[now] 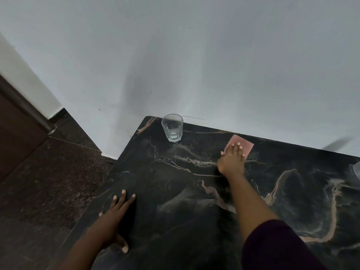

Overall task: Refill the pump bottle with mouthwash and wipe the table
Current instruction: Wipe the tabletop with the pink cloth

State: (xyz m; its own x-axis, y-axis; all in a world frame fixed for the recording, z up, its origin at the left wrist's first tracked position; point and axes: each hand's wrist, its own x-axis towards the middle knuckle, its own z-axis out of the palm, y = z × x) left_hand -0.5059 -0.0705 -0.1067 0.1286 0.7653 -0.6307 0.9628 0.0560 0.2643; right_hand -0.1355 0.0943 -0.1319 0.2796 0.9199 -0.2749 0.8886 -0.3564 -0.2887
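Observation:
A pink cloth (243, 144) lies flat on the black marble table (185, 191) near its far edge by the wall. My right hand (231, 160) presses on the cloth with straight fingers, arm stretched forward. My left hand (115, 219) rests flat on the table near its left edge, fingers spread. A clear glass (172, 127) with a little clear liquid stands at the table's far left corner. No pump bottle or mouthwash bottle is in view.
A pale wall runs right behind the table. The table's left edge drops to a dark speckled floor (48, 172). A brown wooden door (15, 129) is at far left. A grey object (356, 170) is cut off at the right edge.

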